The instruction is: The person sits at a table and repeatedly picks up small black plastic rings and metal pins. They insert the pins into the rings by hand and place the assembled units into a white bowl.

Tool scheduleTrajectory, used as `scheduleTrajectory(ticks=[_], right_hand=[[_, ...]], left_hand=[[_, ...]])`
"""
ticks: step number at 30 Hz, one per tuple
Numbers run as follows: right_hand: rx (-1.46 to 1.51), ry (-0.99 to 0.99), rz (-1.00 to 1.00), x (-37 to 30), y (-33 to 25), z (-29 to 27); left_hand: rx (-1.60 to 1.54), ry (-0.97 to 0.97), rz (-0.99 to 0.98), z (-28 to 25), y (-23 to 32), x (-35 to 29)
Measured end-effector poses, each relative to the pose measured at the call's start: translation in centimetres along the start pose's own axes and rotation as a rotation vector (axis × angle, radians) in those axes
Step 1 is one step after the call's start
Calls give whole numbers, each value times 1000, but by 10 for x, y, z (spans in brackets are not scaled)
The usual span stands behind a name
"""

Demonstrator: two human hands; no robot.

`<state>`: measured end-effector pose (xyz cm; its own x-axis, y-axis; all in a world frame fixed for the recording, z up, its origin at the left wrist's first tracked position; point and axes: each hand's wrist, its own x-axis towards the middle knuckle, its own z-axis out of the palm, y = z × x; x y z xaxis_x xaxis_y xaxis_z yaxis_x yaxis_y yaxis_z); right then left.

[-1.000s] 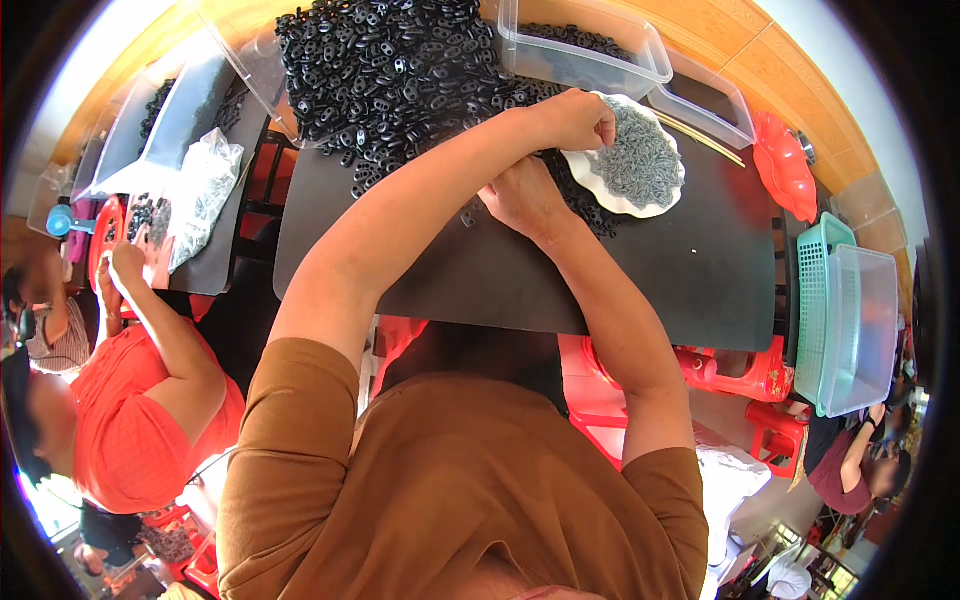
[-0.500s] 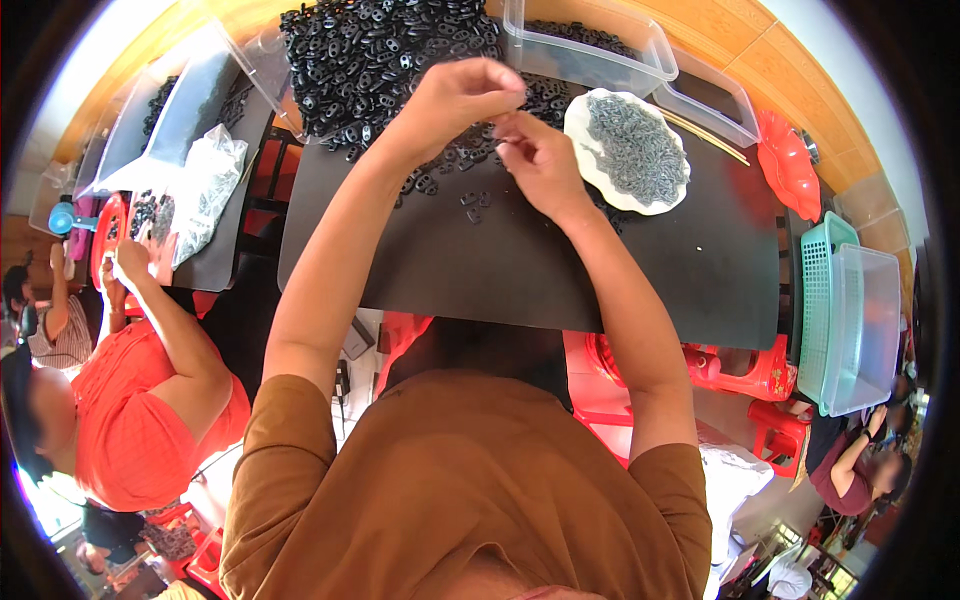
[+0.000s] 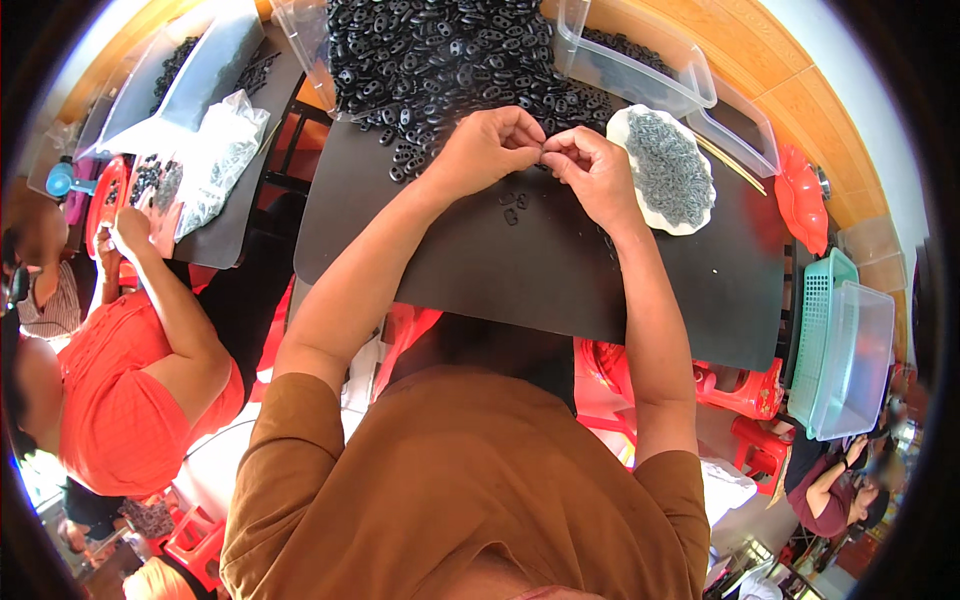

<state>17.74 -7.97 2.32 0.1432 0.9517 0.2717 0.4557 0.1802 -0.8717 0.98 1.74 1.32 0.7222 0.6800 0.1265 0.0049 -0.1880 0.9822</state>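
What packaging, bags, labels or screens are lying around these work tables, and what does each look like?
Clear plastic bag: on the neighbouring dark mat at left, crumpled, holding small grey pieces.
Clear plastic tubs: lidless, rectangular, at the far edge of the black mat, right of the heap of black pieces.
Clear plastic tub in a green basket: far right, beyond the mat's edge.
No labels, signs or screens show.

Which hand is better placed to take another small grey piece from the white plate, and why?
Right. The right hand lies beside the white plate of grey pieces; the left hand is farther off, against the black parts pile.
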Motion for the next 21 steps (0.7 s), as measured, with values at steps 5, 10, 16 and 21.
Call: scheduleTrajectory(ticks=[5, 10, 16, 21], right_hand=[[-90, -70, -30, -1, -7, -5], [11, -68, 25, 1, -5, 0], [120, -86, 160, 0, -5, 2], [213, -60, 138, 1, -4, 2]], left_hand=[[101, -72, 24, -1, 7, -4], [185, 2, 144, -2, 15, -8], [299, 25, 183, 1, 23, -10], [129, -16, 153, -4, 15, -7]])
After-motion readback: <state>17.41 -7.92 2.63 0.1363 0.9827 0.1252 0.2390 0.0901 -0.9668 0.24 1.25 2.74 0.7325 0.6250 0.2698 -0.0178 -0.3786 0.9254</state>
